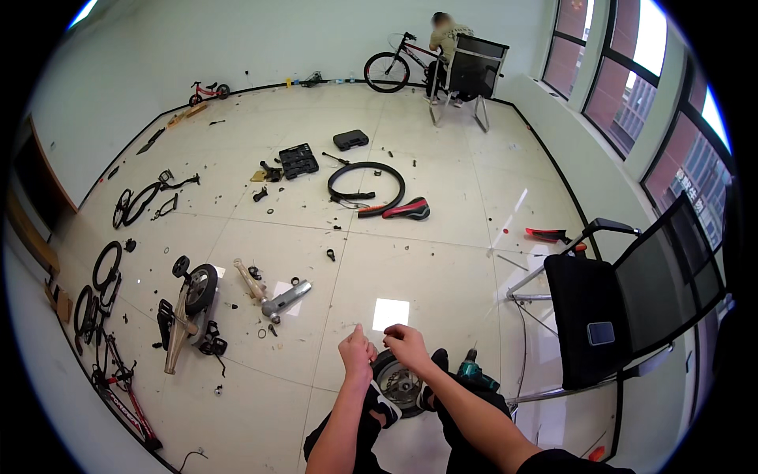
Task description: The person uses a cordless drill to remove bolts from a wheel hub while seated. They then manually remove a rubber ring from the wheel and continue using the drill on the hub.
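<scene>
My left hand (pixel 358 351) is raised with its fingers curled in and one digit pointing up. Close beside it, my right hand (pixel 406 346) has its fingers bent together; anything pinched in either hand is too small to make out. Just below them, a small wheel (pixel 387 367) with a black tyre and grey hub lies on the floor between my shoes, partly covered by my right hand and forearm. To the right of it, a green and black cordless drill (pixel 478 378) with a bit fitted is next to my right leg.
A black mesh chair (pixel 588 308) with a phone (pixel 600 333) stands at right. Scooter parts (pixel 189 316), a tyre (pixel 401 182), a red-black saddle (pixel 408 209), an open tool case (pixel 298 160) and bicycle frames (pixel 126 395) lie about. Another person (pixel 448 39) sits by a bicycle at the far wall.
</scene>
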`<state>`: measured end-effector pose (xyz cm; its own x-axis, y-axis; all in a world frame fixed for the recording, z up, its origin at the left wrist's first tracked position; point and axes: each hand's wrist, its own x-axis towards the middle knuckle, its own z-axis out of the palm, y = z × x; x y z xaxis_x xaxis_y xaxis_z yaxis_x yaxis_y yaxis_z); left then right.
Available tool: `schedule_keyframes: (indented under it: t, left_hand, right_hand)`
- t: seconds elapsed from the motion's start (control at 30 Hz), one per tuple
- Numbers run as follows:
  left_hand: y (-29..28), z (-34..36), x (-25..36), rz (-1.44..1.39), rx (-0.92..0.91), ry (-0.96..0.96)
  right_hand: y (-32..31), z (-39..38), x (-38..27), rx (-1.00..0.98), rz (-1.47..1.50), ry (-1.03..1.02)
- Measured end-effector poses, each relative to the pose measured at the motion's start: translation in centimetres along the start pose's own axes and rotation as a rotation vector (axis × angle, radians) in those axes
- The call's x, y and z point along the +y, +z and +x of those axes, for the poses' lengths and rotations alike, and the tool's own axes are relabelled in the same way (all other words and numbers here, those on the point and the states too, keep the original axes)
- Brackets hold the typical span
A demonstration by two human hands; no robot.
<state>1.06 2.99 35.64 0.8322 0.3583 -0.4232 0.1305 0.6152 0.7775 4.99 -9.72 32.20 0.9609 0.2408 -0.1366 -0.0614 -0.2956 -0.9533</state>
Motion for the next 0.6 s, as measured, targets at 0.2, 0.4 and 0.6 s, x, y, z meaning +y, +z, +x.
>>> schedule_keyframes:
  t: [0.2,0.4,0.6]
  left_hand:
    - [-0.2,0.3,-1.3,0.004,-0.089,0.062]
    - [-3.3,-2.2,-4.3,-0.113,0.032,-0.012]
    - [-8.5,-7.8,0.8,0.537,0.263,0.506]
  right_hand:
    - [-1.0,-2.9,-2.0,-0.009,0.116,0.019]
    - [-6.8,-12.7,-3.1,0.189,0.316,0.041]
    - [-25.0,-22.0,-0.1,0.929,1.195,0.055]
